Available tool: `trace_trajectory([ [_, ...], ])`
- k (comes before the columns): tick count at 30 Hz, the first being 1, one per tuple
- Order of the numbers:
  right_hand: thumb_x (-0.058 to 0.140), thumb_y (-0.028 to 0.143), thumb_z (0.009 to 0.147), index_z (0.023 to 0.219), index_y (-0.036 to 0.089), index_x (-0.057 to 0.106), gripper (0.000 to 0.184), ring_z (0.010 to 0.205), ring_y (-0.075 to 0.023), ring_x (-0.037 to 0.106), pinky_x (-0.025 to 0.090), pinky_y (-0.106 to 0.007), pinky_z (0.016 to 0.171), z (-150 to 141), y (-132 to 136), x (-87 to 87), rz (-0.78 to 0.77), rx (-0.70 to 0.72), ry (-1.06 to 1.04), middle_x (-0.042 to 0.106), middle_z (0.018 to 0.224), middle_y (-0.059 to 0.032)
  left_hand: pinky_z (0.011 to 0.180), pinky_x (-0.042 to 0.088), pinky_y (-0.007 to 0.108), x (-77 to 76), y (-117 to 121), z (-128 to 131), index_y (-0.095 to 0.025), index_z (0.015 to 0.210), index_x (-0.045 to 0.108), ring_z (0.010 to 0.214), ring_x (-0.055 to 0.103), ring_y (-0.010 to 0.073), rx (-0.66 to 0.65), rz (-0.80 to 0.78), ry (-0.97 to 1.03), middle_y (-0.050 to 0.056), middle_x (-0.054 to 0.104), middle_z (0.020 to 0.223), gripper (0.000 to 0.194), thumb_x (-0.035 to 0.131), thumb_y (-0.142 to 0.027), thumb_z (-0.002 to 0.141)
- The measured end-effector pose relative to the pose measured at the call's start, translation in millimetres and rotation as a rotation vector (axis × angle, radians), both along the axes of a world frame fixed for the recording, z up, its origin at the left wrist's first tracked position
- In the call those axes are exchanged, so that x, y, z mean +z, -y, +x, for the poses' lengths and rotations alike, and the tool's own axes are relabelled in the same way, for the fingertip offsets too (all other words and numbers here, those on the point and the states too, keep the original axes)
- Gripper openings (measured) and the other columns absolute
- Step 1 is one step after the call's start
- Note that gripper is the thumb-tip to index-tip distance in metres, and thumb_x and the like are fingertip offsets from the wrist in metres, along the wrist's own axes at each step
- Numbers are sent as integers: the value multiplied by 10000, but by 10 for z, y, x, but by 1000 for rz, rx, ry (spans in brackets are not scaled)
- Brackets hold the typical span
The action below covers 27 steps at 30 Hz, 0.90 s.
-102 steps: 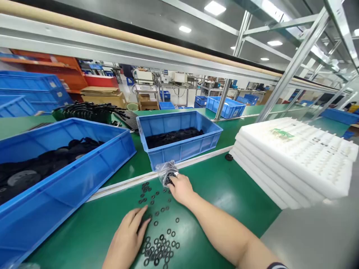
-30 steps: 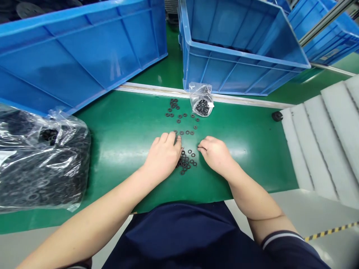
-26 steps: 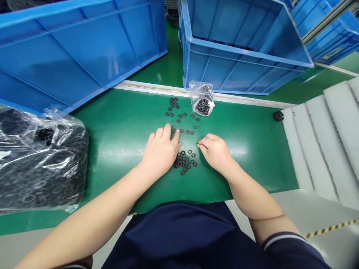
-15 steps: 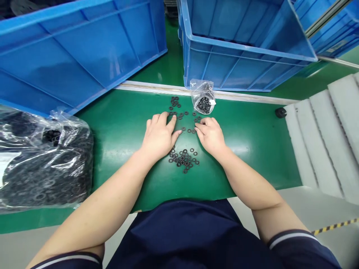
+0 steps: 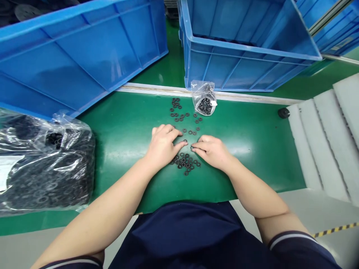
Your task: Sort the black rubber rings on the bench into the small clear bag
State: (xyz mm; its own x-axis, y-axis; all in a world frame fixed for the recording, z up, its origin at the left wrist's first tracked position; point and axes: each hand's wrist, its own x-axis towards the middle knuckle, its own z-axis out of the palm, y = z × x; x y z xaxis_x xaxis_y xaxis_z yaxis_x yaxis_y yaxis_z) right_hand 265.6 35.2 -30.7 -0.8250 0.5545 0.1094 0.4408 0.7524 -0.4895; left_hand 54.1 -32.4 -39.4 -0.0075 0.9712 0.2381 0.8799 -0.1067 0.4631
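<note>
Black rings (image 5: 187, 165), clear bag (image 5: 56, 186), white label (image 5: 9, 170)

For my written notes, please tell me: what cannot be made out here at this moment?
In the head view:
Dark bit pinched by the right hand: too small to identify.
Count in the ring pile: rings overlap.
Contents of the middle blue bin: mostly hidden by its front wall.
Full extent of the large plastic bag: cut off by the left edge.
</note>
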Motion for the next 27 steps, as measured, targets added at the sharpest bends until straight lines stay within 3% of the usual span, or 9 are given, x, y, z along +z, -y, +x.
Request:
trace_trajectory([
  [4,571,312,982,1052,195,772,243,889,-186,635,494,-304,833,-64,-137,-104,57,-125,-55,693,934,-74,893,433,431,-35,-99,-94,-186,973,700,977,589,274,86,42,69,87,676,966,289,727,-443,843],
  [7,555,309,992,1093,161,750,266,909,-191,636,501,-313,850,-36,-143,-79,48,-167,-126,696,967,-94,871,466,385,43,-46,-232,-188,961,698,916,607,232,49,23,190,68,684,937,274,681,-449,878],
  [11,567,337,985,1113,178,729,261,893,-187,620,500,-316,825,2,57,55,-1,-32,-105,675,959,-81,739,487,308,167,99,-412,-208,943,707,801,606,182,-143,-122,310,33,679,884,259,715,-446,842],
  [14,583,324,977,1130,198,719,241,873,-188,593,487,-316,795,-42,225,124,-13,87,13,648,933,-71,743,483,309,178,148,-439,-214,931,706,799,607,181,-203,-145,270,22,670,844,190,723,-382,844],
  [21,591,276,975,988,169,701,154,887,-190,571,458,-312,803,-200,280,175,-22,87,198,637,935,-73,776,499,343,20,56,-312,-188,908,691,816,620,203,-59,2,153,44,672,825,127,701,-308,869],
  [27,616,229,948,914,149,650,94,867,-198,574,451,-315,787,-76,174,216,-29,-17,196,636,890,-67,806,517,344,31,56,-408,-191,974,698,846,633,196,-29,-5,225,47,671,860,189,681,-352,877],
])
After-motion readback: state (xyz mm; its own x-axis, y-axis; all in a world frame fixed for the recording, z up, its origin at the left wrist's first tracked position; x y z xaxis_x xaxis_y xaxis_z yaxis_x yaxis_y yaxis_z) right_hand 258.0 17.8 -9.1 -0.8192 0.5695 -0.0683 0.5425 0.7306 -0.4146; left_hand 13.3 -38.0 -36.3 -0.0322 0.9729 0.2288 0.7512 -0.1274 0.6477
